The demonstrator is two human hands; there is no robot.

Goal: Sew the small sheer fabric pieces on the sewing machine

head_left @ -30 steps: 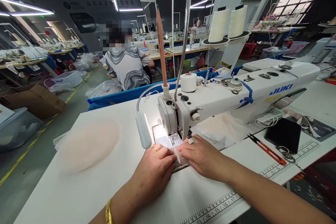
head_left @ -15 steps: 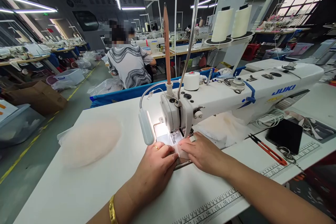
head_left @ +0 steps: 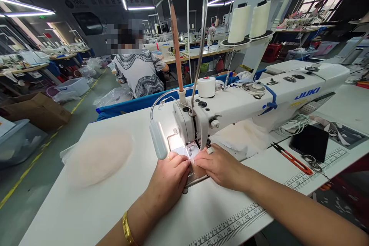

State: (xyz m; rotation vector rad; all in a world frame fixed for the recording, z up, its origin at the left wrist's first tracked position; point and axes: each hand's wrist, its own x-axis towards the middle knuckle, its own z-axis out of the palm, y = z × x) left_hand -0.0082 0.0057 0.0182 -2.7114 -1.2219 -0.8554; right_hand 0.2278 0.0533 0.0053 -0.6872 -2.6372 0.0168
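L hand point(head_left: 168, 178) & R hand point(head_left: 219, 166) flat, fingers pressing small white fabric point(head_left: 192, 156) on worktop point(head_left: 86, 207), at needle of sewing machine point(head_left: 245, 103). Nothing gripped. Lamp point(head_left: 158, 144) just left. Red snips point(head_left: 291, 158) & phone point(head_left: 309, 143) well right.

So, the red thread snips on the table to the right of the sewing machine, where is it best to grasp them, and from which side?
Grip the thread snips around the red handle, at the end nearer the table edge, coming from above. They lie flat and free, dark blades pointing toward the sewing machine, so the handle end is safest. The keys lie close beside that end.
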